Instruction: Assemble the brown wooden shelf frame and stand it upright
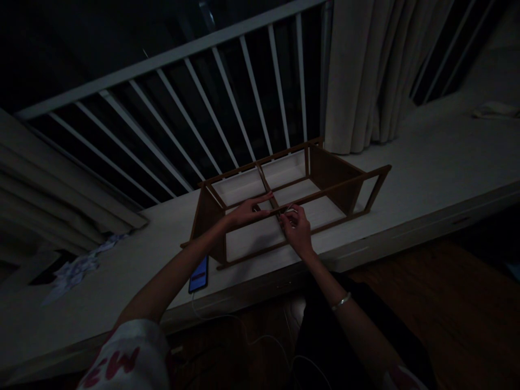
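Observation:
A brown wooden rack frame (337, 187) lies on its side on a pale window ledge (426, 162). My left hand (244, 213) rests with fingers stretched along the frame's middle bars, pressing on them. My right hand (296, 226) is beside it at the middle crossbar, fingers pinched on something small that I cannot make out in the dim light. A bracelet (340, 301) shows on my right wrist.
A phone (199, 275) with a lit screen lies at the ledge's front edge, a white cable (252, 338) hanging from it. Crumpled paper (77, 268) lies at the left. White window bars (227, 103) and curtains (365, 70) stand behind. Dark wood floor lies below.

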A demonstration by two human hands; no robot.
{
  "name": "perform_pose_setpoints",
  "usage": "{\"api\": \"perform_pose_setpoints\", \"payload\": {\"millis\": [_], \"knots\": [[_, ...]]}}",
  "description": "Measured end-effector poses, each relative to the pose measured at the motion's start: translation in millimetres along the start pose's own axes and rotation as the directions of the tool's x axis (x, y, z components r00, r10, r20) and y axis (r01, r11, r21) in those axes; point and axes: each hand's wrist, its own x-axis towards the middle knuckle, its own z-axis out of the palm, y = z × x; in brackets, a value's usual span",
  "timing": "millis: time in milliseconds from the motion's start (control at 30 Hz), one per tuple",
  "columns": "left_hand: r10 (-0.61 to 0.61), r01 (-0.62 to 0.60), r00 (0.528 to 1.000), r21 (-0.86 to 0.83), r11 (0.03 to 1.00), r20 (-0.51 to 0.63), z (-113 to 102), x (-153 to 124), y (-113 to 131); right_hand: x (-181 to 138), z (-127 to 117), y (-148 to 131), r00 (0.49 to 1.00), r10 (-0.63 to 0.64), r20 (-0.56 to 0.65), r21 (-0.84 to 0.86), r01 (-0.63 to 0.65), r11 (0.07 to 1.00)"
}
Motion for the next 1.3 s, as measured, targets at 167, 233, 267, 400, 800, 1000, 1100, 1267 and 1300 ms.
{"api": "perform_pose_setpoints", "payload": {"millis": [167,233,267,400,800,1000,1100,1267,1300], "knots": [[0.006,-0.006,1.0,-0.021,1.0,0.006,0.1,0.1,-0.6,-0.4,-0.3,1.6,1.0,-0.022,0.002,-0.025,0.022,0.999],[0.001,-0.001,1.0,-0.017,1.0,-0.003,0.1,0.0,0.1,-0.7,-0.2,2.5,0.999,-0.033,-0.007,-0.047,0.033,0.998],[-0.003,0.002,1.0,-0.012,1.0,-0.005,0.2,0.0,0.5,-0.9,-0.1,2.8,0.999,-0.041,-0.011,-0.063,0.04,0.997],[-0.001,0.001,1.0,0.003,1.0,-0.01,0.4,-0.6,1.3,-1.6,-0.2,2.2,0.995,-0.103,0.001,-0.156,0.102,0.983],[0.017,-0.017,1.0,0.0,1.0,0.002,0.7,-1.2,4.6,-5.1,-4.6,-1.3,0.967,-0.205,0.153,-0.367,0.248,0.896],[-0.003,0.003,1.0,0.009,1.0,-0.004,1.3,-0.7,4.6,-4.7,-5.0,0.1,0.956,-0.207,0.207,-0.315,0.266,0.911],[0.02,-0.02,1.0,-0.001,1.0,-0.008,1.3,-0.6,2.6,-5.6,-4.1,0.4,0.956,-0.221,0.191,-0.318,0.274,0.908],[0.026,-0.026,1.0,0.003,1.0,0.001,0.4,1.1,-3.5,-7.1,-2.7,3.1,0.957,-0.241,0.163,-0.351,0.284,0.892],[0.018,-0.018,1.0,0.003,1.0,0.002,0.5,1.5,-4.3,-7.1,-2.6,3.7,0.955,-0.246,0.166,-0.35,0.29,0.891]]}}
